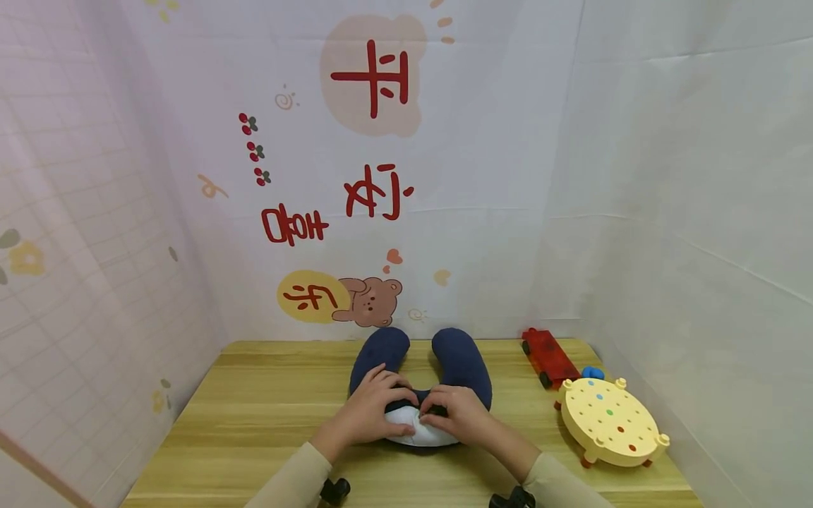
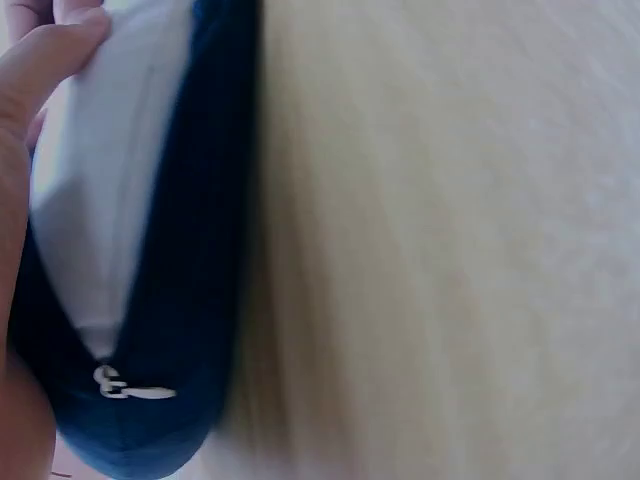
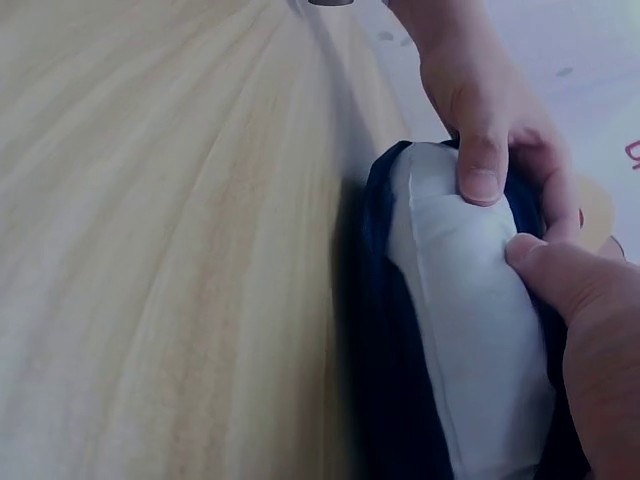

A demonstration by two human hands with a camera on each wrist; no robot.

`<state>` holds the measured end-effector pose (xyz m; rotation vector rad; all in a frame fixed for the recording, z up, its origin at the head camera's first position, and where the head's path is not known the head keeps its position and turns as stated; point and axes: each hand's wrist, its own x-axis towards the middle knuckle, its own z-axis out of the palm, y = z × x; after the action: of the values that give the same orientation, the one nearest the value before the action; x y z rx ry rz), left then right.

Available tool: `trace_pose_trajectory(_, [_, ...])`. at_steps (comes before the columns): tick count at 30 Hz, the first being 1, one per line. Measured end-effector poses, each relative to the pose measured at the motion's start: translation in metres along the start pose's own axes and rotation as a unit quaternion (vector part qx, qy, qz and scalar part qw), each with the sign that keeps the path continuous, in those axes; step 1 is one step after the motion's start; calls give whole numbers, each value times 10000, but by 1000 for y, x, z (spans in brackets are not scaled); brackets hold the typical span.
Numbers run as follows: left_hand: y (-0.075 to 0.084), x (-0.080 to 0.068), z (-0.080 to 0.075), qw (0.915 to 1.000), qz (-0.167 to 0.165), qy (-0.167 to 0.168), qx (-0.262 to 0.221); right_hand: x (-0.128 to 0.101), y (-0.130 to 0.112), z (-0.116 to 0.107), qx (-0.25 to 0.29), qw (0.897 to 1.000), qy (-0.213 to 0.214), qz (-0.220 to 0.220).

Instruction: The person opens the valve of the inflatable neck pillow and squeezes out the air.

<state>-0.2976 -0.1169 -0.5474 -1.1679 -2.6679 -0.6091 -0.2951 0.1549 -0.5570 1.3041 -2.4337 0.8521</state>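
Left tabletop (image 1: pixel 254 416) open; peg stool (image 1: pixel 611 422) crowds right.

Worktop: I see a pale wooden worktop (image 1: pixel 254 416) with lengthwise grain, filling the lower part of my head view.
Back wall: a white cloth backdrop (image 1: pixel 483 176) hangs behind the worktop, printed with red characters that read upside down from here.
Backdrop prints: a brown cartoon bear (image 1: pixel 371 301) beside a yellow oval sits just above the worktop's far edge; small hearts, berries and swirls are scattered around.
Left wall: a pale sheet (image 1: pixel 82 233) with a faint grid pattern and small flower prints.
Right wall: plain white cloth (image 1: pixel 699 212), creased in long folds.
Light: I get soft, even light with only faint shadows.
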Motion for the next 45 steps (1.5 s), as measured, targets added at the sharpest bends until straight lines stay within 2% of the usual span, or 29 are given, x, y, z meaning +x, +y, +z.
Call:
trace_pose_trajectory(5, [0, 2, 3, 9995, -99, 78, -276, -4, 2, 0, 264, 9994, 6, 209])
trace_pose_trajectory(11, [-2, 1, 7, 9990, -180, 144, -392, -7, 5, 3, 741, 9968, -4, 303])
trace_pose_trajectory(21, [-5, -1, 11, 9985, -212, 228, -455, -7, 7, 12, 799, 9957, 183, 442])
trace_pose_trajectory(37, [-6, 2, 14, 9978, -202, 294, -551, -10, 11, 17, 1231, 9896, 453, 588])
trace_pose_trajectory(45, [-5, 2, 13, 9973, -278, 313, -597, -10, 12, 15, 1466, 9862, 342, 697])
